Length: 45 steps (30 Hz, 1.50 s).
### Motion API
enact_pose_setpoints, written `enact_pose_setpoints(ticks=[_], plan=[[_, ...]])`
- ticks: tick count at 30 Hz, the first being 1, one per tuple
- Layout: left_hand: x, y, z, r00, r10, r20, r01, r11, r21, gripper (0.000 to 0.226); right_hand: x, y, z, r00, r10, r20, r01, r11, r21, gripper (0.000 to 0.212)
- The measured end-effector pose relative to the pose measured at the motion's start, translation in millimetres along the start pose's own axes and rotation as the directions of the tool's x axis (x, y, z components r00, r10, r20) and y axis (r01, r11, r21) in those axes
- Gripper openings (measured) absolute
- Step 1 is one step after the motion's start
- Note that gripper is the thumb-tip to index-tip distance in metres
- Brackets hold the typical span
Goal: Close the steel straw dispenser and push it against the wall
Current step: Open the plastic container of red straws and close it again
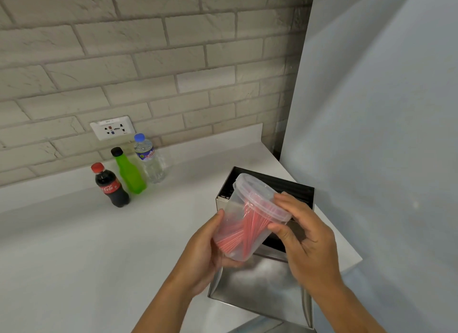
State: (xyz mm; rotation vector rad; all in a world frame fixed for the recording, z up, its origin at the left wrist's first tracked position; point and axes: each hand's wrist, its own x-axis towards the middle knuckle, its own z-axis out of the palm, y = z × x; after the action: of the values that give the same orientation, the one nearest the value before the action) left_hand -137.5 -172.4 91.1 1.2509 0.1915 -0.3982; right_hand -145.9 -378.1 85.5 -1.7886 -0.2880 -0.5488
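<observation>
The steel straw dispenser stands open on the white counter's right end, its dark inside showing. Its steel lid is folded down toward me. Above the dispenser I hold a clear plastic tub with several red straws inside, tilted. My left hand grips the tub's body from the left. My right hand pinches the tub's clear lid at its right rim. The dispenser's middle is hidden behind the tub and my hands.
Three bottles stand near the brick wall: a cola bottle, a green bottle and a water bottle. A wall socket sits above them. A pale panel rises right of the counter.
</observation>
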Motion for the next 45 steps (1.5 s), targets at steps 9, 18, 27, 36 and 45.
enact_pose_setpoints(ticks=[9,18,27,36,45], plan=[[2,-3,2,0.986,0.021,-0.165,-0.040,0.993,-0.112,0.045,-2,-14,5,0.979,0.110,0.169,-0.110,0.994,-0.012,0.041],[1,11,4,0.997,0.048,-0.066,-0.050,0.998,-0.032,0.048,24,-31,3,0.929,0.020,0.370,-0.010,1.000,-0.028,0.080],[10,13,-9,1.000,-0.010,0.016,0.011,0.999,-0.047,0.054,33,-33,5,0.871,-0.215,0.442,0.279,0.956,-0.086,0.076],[9,-4,-5,0.985,0.122,-0.125,-0.123,0.992,-0.006,0.050,20,-24,20,0.956,-0.080,0.281,0.081,0.997,0.008,0.064],[7,-1,-4,0.934,0.340,-0.114,-0.329,0.939,0.102,0.063,27,-34,19,0.928,0.159,0.337,-0.186,0.981,0.050,0.059]])
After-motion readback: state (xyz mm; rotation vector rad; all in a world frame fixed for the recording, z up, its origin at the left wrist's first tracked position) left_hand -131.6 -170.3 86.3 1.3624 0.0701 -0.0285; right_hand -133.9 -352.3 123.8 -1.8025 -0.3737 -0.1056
